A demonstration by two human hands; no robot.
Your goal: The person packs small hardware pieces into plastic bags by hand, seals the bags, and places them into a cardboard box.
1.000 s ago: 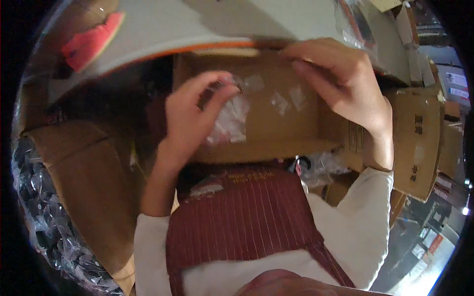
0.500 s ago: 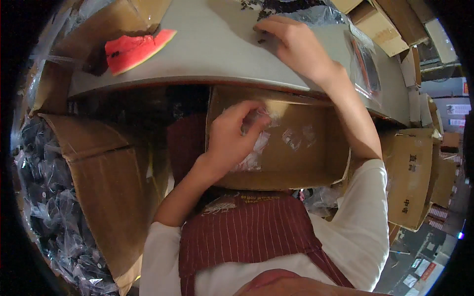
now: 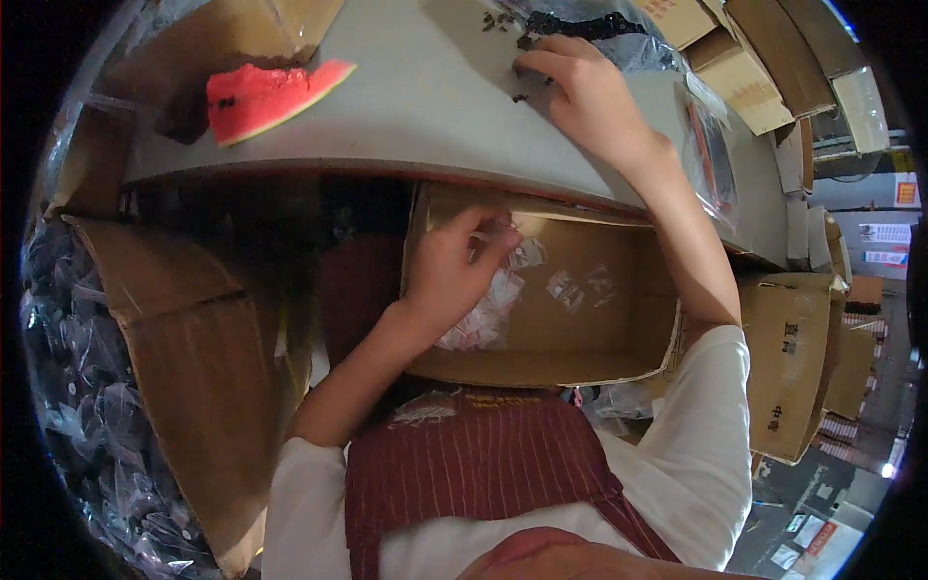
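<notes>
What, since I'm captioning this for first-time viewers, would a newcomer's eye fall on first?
Probably the bright red watermelon slice at the left of the grey table. Next, likely the right hand, its fingers among small dark pieces farther back, and the left hand over an open cardboard box holding small clear bags.

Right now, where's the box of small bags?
In the head view's centre, the box sits just below the table, left hand over the box's left side.
</notes>
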